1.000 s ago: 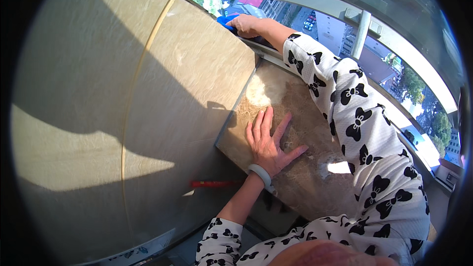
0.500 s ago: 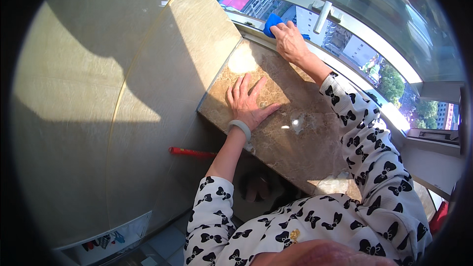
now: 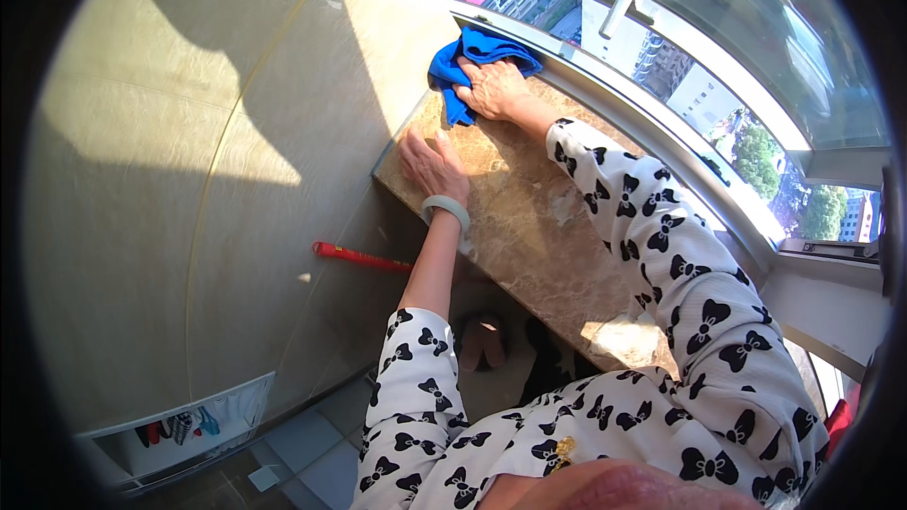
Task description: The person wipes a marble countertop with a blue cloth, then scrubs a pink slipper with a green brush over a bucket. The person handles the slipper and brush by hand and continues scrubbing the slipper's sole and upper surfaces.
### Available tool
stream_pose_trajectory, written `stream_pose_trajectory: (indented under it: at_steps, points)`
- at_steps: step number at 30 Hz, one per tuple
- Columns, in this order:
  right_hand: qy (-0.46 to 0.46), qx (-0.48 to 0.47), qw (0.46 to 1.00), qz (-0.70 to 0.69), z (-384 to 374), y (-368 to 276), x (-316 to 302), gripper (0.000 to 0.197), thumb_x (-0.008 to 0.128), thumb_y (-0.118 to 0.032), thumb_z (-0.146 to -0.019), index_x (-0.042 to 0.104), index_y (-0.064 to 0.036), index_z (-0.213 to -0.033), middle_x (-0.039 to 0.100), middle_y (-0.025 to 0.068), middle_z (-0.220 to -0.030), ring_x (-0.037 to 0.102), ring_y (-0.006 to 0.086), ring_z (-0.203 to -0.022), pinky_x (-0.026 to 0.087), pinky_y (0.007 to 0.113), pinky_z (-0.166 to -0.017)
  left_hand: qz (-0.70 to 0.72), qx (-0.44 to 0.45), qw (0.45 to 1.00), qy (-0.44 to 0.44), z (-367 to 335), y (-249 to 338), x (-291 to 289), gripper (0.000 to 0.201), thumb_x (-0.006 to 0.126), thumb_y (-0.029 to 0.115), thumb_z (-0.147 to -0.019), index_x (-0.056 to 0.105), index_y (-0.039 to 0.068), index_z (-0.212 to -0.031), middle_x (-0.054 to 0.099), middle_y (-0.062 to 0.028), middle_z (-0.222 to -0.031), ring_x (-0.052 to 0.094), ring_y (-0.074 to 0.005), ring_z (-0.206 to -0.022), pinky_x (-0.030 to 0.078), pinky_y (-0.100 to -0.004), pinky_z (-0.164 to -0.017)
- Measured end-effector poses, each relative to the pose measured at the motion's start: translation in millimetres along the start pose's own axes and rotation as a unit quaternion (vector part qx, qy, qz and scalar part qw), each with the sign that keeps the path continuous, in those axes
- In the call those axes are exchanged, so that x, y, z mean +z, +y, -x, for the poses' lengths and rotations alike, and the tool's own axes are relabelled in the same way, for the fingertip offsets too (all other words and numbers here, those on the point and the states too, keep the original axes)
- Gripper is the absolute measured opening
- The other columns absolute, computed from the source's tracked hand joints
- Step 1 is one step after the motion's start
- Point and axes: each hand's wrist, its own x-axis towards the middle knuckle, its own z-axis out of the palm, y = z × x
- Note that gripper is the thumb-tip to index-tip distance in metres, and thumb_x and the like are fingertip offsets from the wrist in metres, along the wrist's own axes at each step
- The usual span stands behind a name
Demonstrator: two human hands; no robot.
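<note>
Under the right hand (image 3: 491,87) lies the blue cloth (image 3: 463,61).

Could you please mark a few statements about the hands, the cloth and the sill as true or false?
1. The right hand presses on a crumpled blue cloth. True.
2. The left hand holds the cloth. False: it lies flat on the brown marble window sill.
3. A pale bangle circles the left wrist. True.
4. The cloth lies on the floor. False: it is on the sill's far corner.
</note>
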Motion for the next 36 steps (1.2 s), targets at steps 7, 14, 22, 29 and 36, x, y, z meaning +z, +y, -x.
stream_pose_trajectory:
  at_steps: [7,14,22,29,36]
  points:
    - [-0.035,-0.259,0.964,0.054,74.6,-45.9,36.9,0.052,0.055,-0.038,-0.089,0.051,-0.0106,-0.133,0.04,0.0099,-0.149,0.034,0.0272,-0.139,0.023,0.049,-0.113,0.118,-0.107,0.982,0.102,9.3,-9.1,-17.2,0.045,0.043,0.03,-0.098,0.049,0.002,-0.133,0.04,-0.0212,-0.143,0.037,-0.0373,-0.132,0.029,-0.045,-0.111]
    - [-0.034,-0.23,0.97,0.071,111.9,-21.3,-5.5,0.072,0.072,-0.048,-0.069,0.052,-0.0235,-0.133,0.044,0.0084,-0.141,0.036,0.028,-0.132,0.031,0.046,-0.099,-0.032,0.068,0.978,-0.193,61.9,-6.8,-58.9,0.042,0.041,0.032,-0.1,0.053,0.013,-0.135,0.046,-0.0069,-0.146,0.035,-0.0293,-0.139,0.024,-0.0541,-0.11]
    - [0.009,-0.161,0.981,0.11,44.3,-77.9,50.8,0.059,0.06,-0.034,-0.08,0.051,-0.0118,-0.134,0.044,0.0115,-0.142,0.034,0.0303,-0.135,0.024,0.051,-0.11,-0.205,0.059,0.965,-0.15,-21.7,-36.4,-61.8,0.027,0.045,0.026,-0.097,0.063,0.008,-0.108,0.062,-0.0081,-0.117,0.052,-0.031,-0.112,0.039,-0.0504,-0.095]
    - [-0.108,-0.345,0.93,-0.062,129.2,-5.7,-10.7,0.051,0.066,-0.002,-0.068,0.064,-0.0123,-0.117,0.056,0.004,-0.131,0.047,0.0271,-0.124,0.039,0.04,-0.103,-0.086,0.181,0.972,-0.124,112.0,46.0,-83.8,0.054,0.065,0.031,-0.086,0.053,-0.006,-0.122,0.058,-0.0211,-0.114,0.052,-0.037,-0.099,0.044,-0.0433,-0.085]
    - [0.09,-0.219,0.936,0.26,42.8,35.6,-34.0,0.028,0.058,-0.011,-0.084,0.054,-0.0085,-0.111,0.059,0.0107,-0.107,0.058,0.0278,-0.103,0.049,0.037,-0.085,-0.144,0.179,0.928,-0.293,113.2,77.1,-42.5,0.068,0.053,0.047,-0.093,0.03,0.02,-0.151,0.017,-0.0162,-0.157,0.015,-0.0361,-0.144,0.013,-0.0636,-0.11]
